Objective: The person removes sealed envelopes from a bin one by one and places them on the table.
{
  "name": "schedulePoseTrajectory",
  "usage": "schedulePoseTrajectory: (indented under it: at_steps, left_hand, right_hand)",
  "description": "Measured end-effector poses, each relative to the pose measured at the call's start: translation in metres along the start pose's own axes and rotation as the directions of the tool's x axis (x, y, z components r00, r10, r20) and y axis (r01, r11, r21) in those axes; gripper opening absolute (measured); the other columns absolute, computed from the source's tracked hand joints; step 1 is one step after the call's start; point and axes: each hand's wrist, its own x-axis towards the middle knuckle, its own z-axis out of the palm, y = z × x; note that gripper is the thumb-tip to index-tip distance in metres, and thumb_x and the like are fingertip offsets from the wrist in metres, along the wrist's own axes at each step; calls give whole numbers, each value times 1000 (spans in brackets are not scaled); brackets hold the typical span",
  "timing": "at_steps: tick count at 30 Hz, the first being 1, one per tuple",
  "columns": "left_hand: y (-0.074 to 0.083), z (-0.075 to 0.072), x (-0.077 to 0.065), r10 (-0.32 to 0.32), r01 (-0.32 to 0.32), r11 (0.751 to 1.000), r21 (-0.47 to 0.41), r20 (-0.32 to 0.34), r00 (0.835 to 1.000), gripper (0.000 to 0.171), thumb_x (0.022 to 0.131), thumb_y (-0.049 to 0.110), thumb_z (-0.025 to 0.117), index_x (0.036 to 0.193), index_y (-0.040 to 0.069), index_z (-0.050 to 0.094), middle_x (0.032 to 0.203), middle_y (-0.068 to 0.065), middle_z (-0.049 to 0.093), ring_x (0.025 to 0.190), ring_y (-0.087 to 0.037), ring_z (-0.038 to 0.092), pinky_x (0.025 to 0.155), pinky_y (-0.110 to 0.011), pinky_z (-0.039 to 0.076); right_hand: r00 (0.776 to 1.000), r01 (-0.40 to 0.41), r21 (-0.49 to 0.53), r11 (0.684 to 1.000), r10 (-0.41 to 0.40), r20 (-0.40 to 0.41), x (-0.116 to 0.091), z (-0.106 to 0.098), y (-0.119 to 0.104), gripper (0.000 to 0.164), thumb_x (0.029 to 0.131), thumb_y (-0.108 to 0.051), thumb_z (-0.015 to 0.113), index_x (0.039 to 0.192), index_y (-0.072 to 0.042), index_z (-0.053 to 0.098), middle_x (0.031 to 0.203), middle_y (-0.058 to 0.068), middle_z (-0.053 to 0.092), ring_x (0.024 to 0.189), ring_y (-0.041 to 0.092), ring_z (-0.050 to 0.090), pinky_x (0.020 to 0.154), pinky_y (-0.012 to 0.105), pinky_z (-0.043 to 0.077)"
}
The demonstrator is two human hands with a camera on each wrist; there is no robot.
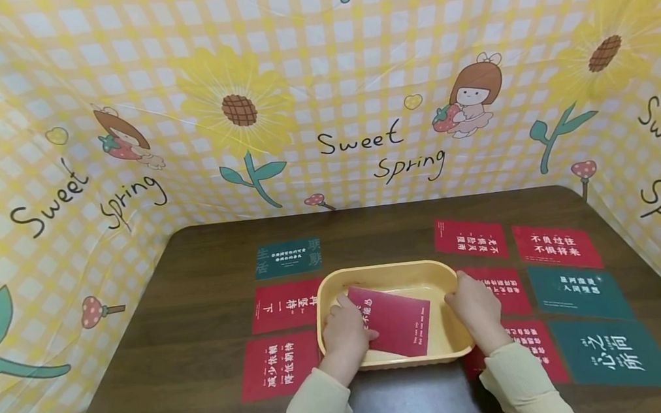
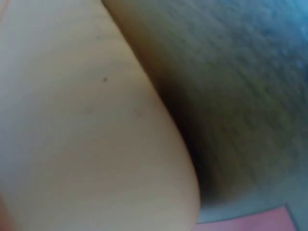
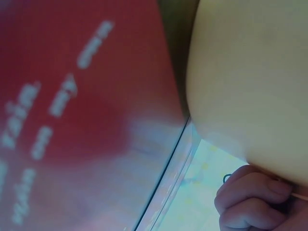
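A pale yellow plastic basin [image 1: 392, 273] stands in the middle of the table in the head view. Inside it lies a tilted red card [image 1: 399, 322] with white writing. My left hand [image 1: 344, 333] pinches that card by its left edge, thumb across its face, at the basin's left side. With curled fingers, my right hand [image 1: 475, 305] grips the basin's right rim. Those curled fingers [image 3: 252, 197] also show in the right wrist view. Mostly the left hand's skin [image 2: 96, 120] fills the blurred left wrist view.
Left of the basin lie a green card [image 1: 288, 258] and two red cards [image 1: 279, 366]. Several red and green cards lie on the right, including a large green one [image 1: 615, 352]; some are partly covered by my right arm. A checked cloth [image 1: 354, 67] walls the dark table [image 1: 197, 297].
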Motion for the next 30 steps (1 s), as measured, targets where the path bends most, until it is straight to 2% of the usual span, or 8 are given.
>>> schedulePoseTrajectory:
  at_steps: [5, 9, 11, 14, 18, 22, 28, 30]
  left_hand:
    - [-7, -14, 0, 110, -103, 979, -174, 34, 993, 42, 77, -6, 69, 109, -10, 43, 92, -24, 59, 88, -35, 62, 80, -47, 53]
    - [-12, -28, -1, 177, -145, 948, -284, 93, 980, 30, 85, -6, 60, 113, -10, 49, 97, -23, 62, 93, -33, 63, 84, -47, 53]
    - [-15, -34, -1, 179, -127, 936, -329, 132, 975, 29, 88, 1, 61, 115, -7, 52, 100, -20, 63, 91, -28, 64, 82, -44, 54]
    - [-21, -41, 1, 163, -80, 915, -395, 179, 970, 27, 93, 10, 59, 116, -3, 52, 96, -17, 65, 79, -21, 65, 71, -37, 56]
    - [-31, -45, 6, 136, -14, 850, -527, 194, 972, 34, 95, 15, 57, 122, -6, 49, 97, -20, 67, 71, -21, 69, 65, -32, 57]
    - [-42, -50, 15, 105, 16, 764, -645, 148, 983, 39, 94, 9, 57, 126, -12, 49, 103, -25, 69, 78, -23, 72, 74, -34, 58]
    - [-59, -68, 25, 40, -14, 707, -707, 20, 999, 38, 96, 6, 53, 127, -15, 48, 108, -31, 66, 88, -29, 72, 78, -32, 58]
    - [-69, -78, 30, -7, -14, 662, -749, -24, 1000, 39, 96, 5, 51, 128, -16, 45, 113, -35, 62, 85, -23, 72, 78, -27, 57]
  right_hand:
    - [1000, 1, 3, 1000, -1, 1, 1, 1, 1, 43, 82, -16, 60, 119, 5, 54, 105, 26, 65, 84, 34, 64, 63, 48, 49]
    - [1000, 11, 2, 1000, -11, -4, 1, 1, 1, 43, 82, -16, 60, 119, 5, 54, 105, 26, 65, 84, 34, 64, 63, 48, 49]
    - [1000, 13, -3, 1000, -13, -4, 1, 0, 1, 43, 83, -16, 60, 119, 5, 54, 105, 26, 65, 85, 35, 64, 63, 48, 49]
    - [1000, 16, -6, 1000, -16, -4, 1, 0, 1, 43, 83, -16, 60, 120, 5, 54, 105, 26, 65, 85, 35, 64, 63, 49, 49]
    - [1000, 13, -3, 1000, -13, -3, 1, 0, 1, 43, 82, -16, 60, 119, 5, 55, 105, 26, 65, 85, 36, 64, 63, 49, 49]
    - [1000, 7, -3, 1000, -7, -3, 1, 1, 1, 44, 82, -15, 59, 120, 5, 54, 105, 26, 65, 85, 36, 64, 63, 49, 49]
    - [1000, 2, 1, 1000, -2, 2, 1, 0, 1, 44, 82, -15, 59, 121, 5, 54, 105, 27, 65, 84, 36, 64, 64, 49, 49]
    - [1000, 3, 1, 1000, -3, 3, 1, 0, 1, 44, 82, -15, 59, 121, 5, 54, 105, 27, 65, 84, 35, 64, 63, 49, 49]
